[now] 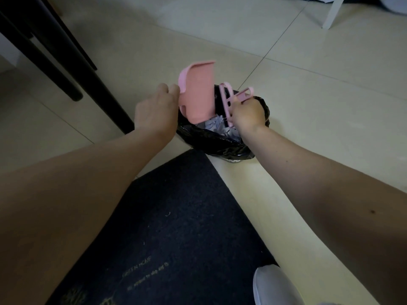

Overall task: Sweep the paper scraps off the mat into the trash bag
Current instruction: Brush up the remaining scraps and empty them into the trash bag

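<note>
Near edge: white fabric-covered knee or shoe [275,287] at lower right, hard to tell which. Dark rectangular floor mat [176,227] runs from near-left up toward the bag; pale print on it, one line reads roughly "SWEET N HOME", smaller line under it too blurred to read. Mat looks nearly clean, only a tiny pale thread or scrap [167,214] visible on it, so judging most of the job is done. Just past the mat's far corner sits the black plastic trash bag [211,142], mouth open upward, placed close so the dump is a short reach. White-grey paper scraps [214,126] lie inside it. Left hand [154,111] has fingers curled around the handle of the pink plastic dustpan [197,93], tilted steeply with its lip down in the bag mouth so contents slide out. Right hand [248,114] fingers wrapped around the pink plastic hand brush [231,100], held against the pan's open side over the bag, likely to rake stragglers out. Farther: pale tiled floor [308,84], black furniture legs [66,62] far left, white leg [332,12] far right. No brand visible on the tools.
</note>
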Tool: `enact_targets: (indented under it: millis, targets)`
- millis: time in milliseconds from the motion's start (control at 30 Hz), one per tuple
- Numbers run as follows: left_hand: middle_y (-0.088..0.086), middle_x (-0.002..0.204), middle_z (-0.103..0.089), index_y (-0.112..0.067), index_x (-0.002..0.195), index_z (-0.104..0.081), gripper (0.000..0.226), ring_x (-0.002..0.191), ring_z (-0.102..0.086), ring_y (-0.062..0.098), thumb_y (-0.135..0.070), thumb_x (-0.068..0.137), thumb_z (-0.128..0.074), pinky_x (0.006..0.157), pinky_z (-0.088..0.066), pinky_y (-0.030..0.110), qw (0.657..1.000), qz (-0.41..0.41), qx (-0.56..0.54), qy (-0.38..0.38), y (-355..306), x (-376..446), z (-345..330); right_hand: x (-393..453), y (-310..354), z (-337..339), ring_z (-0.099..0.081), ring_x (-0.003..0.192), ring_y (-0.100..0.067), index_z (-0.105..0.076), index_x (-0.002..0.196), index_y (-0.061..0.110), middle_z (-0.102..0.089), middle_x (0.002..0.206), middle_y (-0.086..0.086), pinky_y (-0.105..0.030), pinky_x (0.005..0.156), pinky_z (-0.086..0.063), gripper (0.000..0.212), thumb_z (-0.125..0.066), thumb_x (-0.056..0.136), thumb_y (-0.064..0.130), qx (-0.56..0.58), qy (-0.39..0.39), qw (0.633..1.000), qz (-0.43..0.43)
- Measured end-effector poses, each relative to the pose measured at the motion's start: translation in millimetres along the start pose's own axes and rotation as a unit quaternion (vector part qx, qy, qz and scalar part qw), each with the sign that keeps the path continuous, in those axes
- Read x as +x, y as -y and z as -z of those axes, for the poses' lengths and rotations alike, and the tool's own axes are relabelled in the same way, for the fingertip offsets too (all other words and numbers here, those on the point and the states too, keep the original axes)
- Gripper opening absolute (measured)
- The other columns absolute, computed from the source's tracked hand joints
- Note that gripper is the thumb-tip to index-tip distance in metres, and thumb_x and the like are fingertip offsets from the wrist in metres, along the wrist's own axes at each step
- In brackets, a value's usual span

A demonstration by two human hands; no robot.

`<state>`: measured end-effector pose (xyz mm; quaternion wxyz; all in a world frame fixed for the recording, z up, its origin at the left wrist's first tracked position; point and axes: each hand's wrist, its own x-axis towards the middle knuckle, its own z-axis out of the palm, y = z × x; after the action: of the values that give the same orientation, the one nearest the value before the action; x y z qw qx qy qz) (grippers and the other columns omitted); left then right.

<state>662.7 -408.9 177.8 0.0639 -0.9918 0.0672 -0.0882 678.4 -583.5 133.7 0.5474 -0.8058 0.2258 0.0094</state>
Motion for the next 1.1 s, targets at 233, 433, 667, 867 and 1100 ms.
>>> enact_targets:
  millis: [233,433,667,867,1100]
  targets:
    - [0.014,0.104,-0.051,-0.007,0.112,-0.046,0.018,0.082,-0.057,0.036,-0.012,0.094,-0.047,0.057,-0.035,0.035,0.999,0.013,-0.030,0.004,-0.6,-3.4,-13.5,4.4,-6.5,3.4,-0.065,0.088,-0.028,-0.067,0.108,0.011,-0.069,0.094,-0.006,-0.030,0.075,-0.049,0.036,-0.044,0.096,0.037,-0.025,-0.022,0.999,0.009]
    - [0.017,0.113,-0.057,-0.005,0.117,-0.049,0.025,0.095,-0.059,0.037,-0.020,0.097,-0.043,0.064,-0.037,0.035,0.995,0.073,-0.062,0.015,9.2,-6.9,-23.6,0.9,-6.4,1.5,-0.057,0.086,-0.026,-0.062,0.112,0.010,-0.067,0.095,-0.002,-0.024,0.069,-0.033,0.042,-0.036,0.100,0.040,-0.050,-0.087,0.994,0.032]
    - [0.018,0.113,-0.058,-0.004,0.114,-0.051,0.044,0.097,-0.058,0.037,-0.042,0.100,-0.033,0.067,-0.036,0.034,0.990,0.091,-0.107,0.034,28.6,-25.2,-32.5,-12.8,7.6,-4.6,-0.062,0.092,-0.024,-0.059,0.121,0.012,-0.064,0.091,-0.001,-0.025,0.068,-0.034,0.046,-0.030,0.101,0.041,-0.041,-0.142,0.985,0.092]
    - [0.017,0.112,-0.059,-0.005,0.115,-0.052,0.044,0.097,-0.058,0.036,-0.043,0.098,-0.038,0.069,-0.039,0.035,0.981,0.119,-0.152,0.023,38.6,-38.3,-37.0,-40.4,25.7,-28.7,-0.060,0.092,-0.027,-0.064,0.111,0.022,-0.067,0.095,-0.003,-0.030,0.064,-0.032,0.032,-0.037,0.100,0.037,-0.112,-0.132,0.938,0.299]
    - [0.009,0.097,-0.059,-0.006,0.106,-0.056,0.039,0.085,-0.058,0.029,-0.040,0.098,-0.038,0.065,-0.039,0.032,0.959,0.157,-0.231,-0.037,47.4,-53.5,-25.8,-76.8,40.3,-69.6,-0.054,0.101,-0.031,-0.051,0.132,0.025,-0.064,0.107,-0.008,-0.033,0.063,-0.031,0.036,-0.045,0.097,0.027,-0.392,-0.072,0.790,0.466]
